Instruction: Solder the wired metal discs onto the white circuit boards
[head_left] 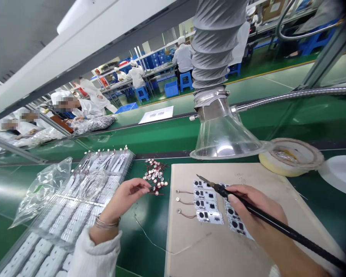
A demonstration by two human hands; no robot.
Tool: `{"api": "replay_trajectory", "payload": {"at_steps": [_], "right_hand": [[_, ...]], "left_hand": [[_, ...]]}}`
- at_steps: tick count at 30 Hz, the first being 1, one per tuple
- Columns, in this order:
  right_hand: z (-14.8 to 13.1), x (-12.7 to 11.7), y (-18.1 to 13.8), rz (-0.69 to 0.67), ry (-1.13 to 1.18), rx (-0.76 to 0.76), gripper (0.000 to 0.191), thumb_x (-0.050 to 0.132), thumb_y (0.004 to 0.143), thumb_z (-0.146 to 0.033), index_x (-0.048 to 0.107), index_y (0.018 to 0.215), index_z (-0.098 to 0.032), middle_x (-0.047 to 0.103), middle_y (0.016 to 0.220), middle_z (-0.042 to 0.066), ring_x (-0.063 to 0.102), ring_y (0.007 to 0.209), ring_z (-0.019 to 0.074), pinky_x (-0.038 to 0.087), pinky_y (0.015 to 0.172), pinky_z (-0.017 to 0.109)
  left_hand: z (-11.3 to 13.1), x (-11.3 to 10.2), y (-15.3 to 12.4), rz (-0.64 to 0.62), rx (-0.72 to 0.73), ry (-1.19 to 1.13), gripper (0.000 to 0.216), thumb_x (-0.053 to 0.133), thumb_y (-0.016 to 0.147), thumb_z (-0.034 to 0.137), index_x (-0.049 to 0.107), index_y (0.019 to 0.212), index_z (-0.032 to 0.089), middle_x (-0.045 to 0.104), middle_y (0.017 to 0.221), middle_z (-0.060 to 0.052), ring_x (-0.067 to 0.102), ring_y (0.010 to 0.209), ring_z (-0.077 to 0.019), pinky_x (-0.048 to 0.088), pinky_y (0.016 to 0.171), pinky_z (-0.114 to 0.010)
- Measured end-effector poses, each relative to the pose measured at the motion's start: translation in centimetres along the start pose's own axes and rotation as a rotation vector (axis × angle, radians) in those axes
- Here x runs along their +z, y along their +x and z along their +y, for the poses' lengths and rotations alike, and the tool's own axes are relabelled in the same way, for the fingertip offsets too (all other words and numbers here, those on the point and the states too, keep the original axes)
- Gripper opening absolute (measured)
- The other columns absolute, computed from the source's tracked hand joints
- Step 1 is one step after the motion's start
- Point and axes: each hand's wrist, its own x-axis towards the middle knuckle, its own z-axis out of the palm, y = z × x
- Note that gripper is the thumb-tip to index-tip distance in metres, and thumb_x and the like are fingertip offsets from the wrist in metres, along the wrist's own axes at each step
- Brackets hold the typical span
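My right hand [256, 209] is wrapped round a black-handled soldering iron [223, 190], its metal tip pointing left above the circuit boards. Small white circuit boards [210, 217] lie in two columns on a tan work board [196, 254]. From three boards of the left column, thin dark red wires run to small round discs [178, 199]. At the edge of a pile of small round silvery parts with red wires [155, 175], my left hand [132, 192] has its thumb and fingertips pinched together. What lies between those fingertips is too small to make out.
Plastic trays of white parts [75, 215] stand at left with a coil of solder wire [92, 186] and a clear bag [43, 192]. A clear extractor hood [225, 134] hangs over the board's far edge. A tape roll [291, 154] lies at right. Co-workers sit beyond.
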Motion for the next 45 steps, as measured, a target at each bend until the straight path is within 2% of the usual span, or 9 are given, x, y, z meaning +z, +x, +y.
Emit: {"api": "replay_trajectory", "payload": {"at_steps": [3,6,11,15,25,31,34,38,45], "right_hand": [[0.1,0.1,-0.2,-0.126,0.217,0.094,0.031,0.053,0.094,-0.047,0.074,0.102,-0.024,0.075,0.072,0.002,0.071,0.059,0.0185,0.054,0.048,0.025],[-0.6,0.1,-0.2,-0.3,0.425,0.322,0.035,0.053,0.094,-0.049,0.074,0.102,-0.021,0.064,0.053,-0.001,0.062,0.044,0.015,0.049,0.04,0.022],[-1.9,1.0,0.0,-0.314,0.481,0.461,0.019,0.068,0.085,-0.035,0.07,0.097,-0.021,0.075,0.086,0.005,0.072,0.073,0.0171,0.057,0.06,0.025],[-2.3,1.6,-0.3,-0.29,0.656,0.587,0.027,0.074,0.079,-0.032,0.063,0.101,-0.022,0.075,0.091,0.005,0.072,0.081,0.0178,0.058,0.067,0.027],[-2.6,2.6,-0.8,-0.172,0.751,0.655,0.034,0.081,0.07,-0.03,0.061,0.097,-0.024,0.071,0.079,0.0,0.07,0.075,0.0154,0.054,0.064,0.026],[-2.4,2.8,-1.1,-0.145,0.83,0.682,0.036,0.082,0.072,-0.032,0.059,0.099,-0.025,0.069,0.079,-0.002,0.069,0.075,0.0145,0.056,0.063,0.026],[-2.3,2.9,-1.2,-0.132,0.878,0.68,0.036,0.082,0.074,-0.031,0.058,0.1,-0.025,0.069,0.08,-0.002,0.069,0.074,0.0137,0.056,0.063,0.025],[-2.4,3.1,-1.2,-0.091,0.897,0.679,0.038,0.083,0.072,-0.031,0.057,0.099,-0.025,0.07,0.075,-0.003,0.069,0.071,0.013,0.056,0.062,0.024],[-2.8,2.9,-0.8,-0.05,0.927,0.686,0.041,0.086,0.068,-0.035,0.056,0.094,-0.025,0.067,0.069,-0.005,0.068,0.065,0.0128,0.057,0.06,0.024]], "left_hand": [[1.1,2.8,-0.1,0.045,0.005,-0.231,0.017,0.073,0.08,0.036,0.074,0.085,0.02,0.076,0.086,-0.007,0.07,0.078,-0.0195,0.059,0.073,-0.033],[3.0,6.4,-0.2,0.087,-0.006,-0.466,0.015,0.078,0.076,0.031,0.074,0.085,0.02,0.075,0.084,-0.007,0.07,0.072,-0.0171,0.06,0.068,-0.03],[5.7,11.5,0.2,0.095,-0.021,-0.693,0.02,0.081,0.071,0.024,0.072,0.088,0.02,0.075,0.085,-0.004,0.07,0.071,-0.0142,0.062,0.068,-0.027],[6.4,13.8,0.6,0.132,-0.032,-0.742,0.02,0.081,0.07,0.021,0.071,0.087,0.02,0.072,0.078,-0.002,0.068,0.071,-0.0119,0.06,0.066,-0.021],[6.7,15.4,-0.3,0.225,0.069,-0.465,0.016,0.077,0.075,0.026,0.067,0.087,0.021,0.072,0.079,-0.003,0.07,0.072,-0.016,0.061,0.065,-0.026],[7.0,15.6,-1.2,0.406,0.423,0.108,0.008,0.069,0.084,0.019,0.065,0.086,0.025,0.072,0.079,0.001,0.07,0.075,-0.0167,0.058,0.075,-0.031],[7.1,15.6,-1.2,0.432,0.534,0.179,0.015,0.068,0.084,0.014,0.062,0.091,0.026,0.073,0.082,0.001,0.07,0.077,-0.0166,0.057,0.077,-0.031],[7.0,16.1,-1.2,0.438,0.454,0.035,0.016,0.07,0.083,0.013,0.063,0.089,0.026,0.072,0.082,0.001,0.069,0.079,-0.0161,0.057,0.077,-0.031],[7.1,17.1,-0.9,0.334,0.061,-0.664,0.017,0.078,0.076,0.017,0.065,0.086,0.022,0.069,0.079,0.001,0.068,0.071,-0.0114,0.059,0.065,-0.02]]}}
